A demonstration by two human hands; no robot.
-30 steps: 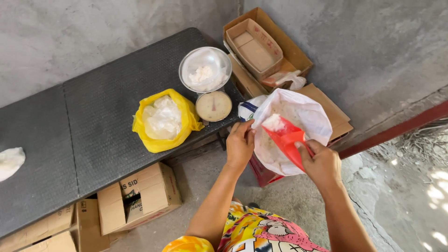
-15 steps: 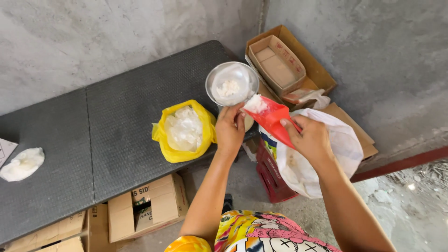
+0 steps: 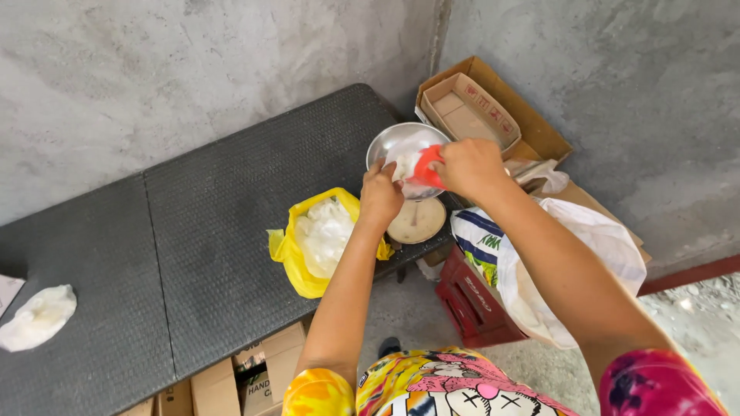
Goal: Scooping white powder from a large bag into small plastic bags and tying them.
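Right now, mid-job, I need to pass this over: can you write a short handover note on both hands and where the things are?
Left hand: steadies the near rim of the round metal bowl on the kitchen scale.
Right hand: grips the red plastic scoop, tipped over the bowl.
Done: white powder already lies in the bowl.
Left: the scoop is not yet set down. The open yellow plastic bag of white powder sits on the dark table; the big white sack stands open at the right.

Bare forearms, short tie-dye sleeves in yellow and pink, bright cartoon-print shirt (image 3: 447, 385) below.
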